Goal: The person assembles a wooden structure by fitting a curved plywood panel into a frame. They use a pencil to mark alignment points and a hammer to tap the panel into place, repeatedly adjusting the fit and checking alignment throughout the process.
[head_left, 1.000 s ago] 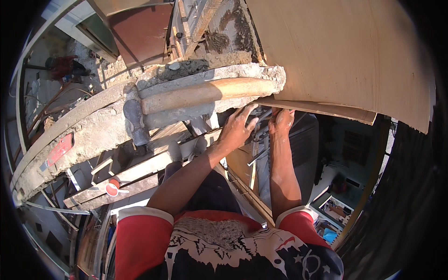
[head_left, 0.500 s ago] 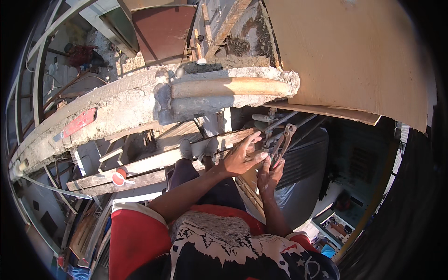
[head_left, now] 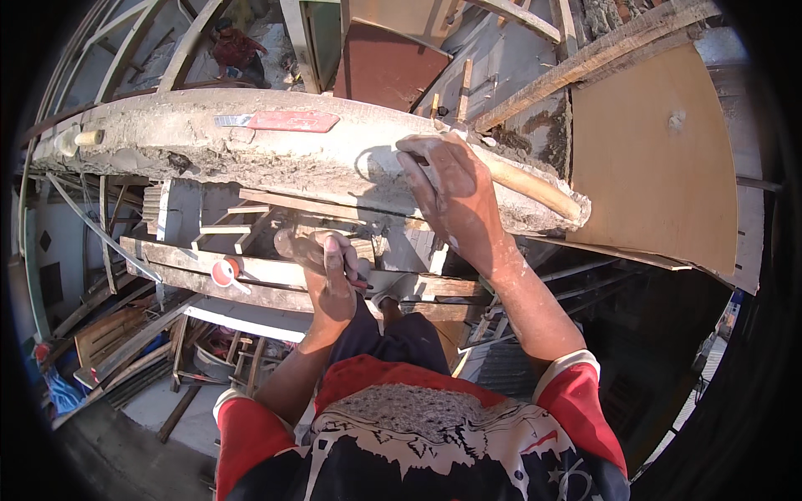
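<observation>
The person stands high up against a rough grey concrete beam (head_left: 251, 154) that runs across the view from far left to a broken end at the right, its top face crusted with dried mortar. The right hand (head_left: 451, 196) lies on the beam's near edge, fingers curled over and closed around the upper part of a pale wooden handle (head_left: 535, 188), which lies along the beam top and sticks out toward the broken end. The left hand (head_left: 330, 275) hangs lower, below the beam's underside, loosely closed around a thin dark tool with a red tip (head_left: 357, 280); what kind of tool it is cannot be told. A flat red strip (head_left: 292, 122) lies on the beam top well left of the right hand. A brown plywood sheet (head_left: 660, 159) stands just right of the beam end, its lower edge slanting down. Below the left hand run weathered timber planks (head_left: 276, 271) with a red and white round object (head_left: 224, 272) on them. Under the planks the space drops open to ground cluttered with wood scraps (head_left: 125, 342)
</observation>
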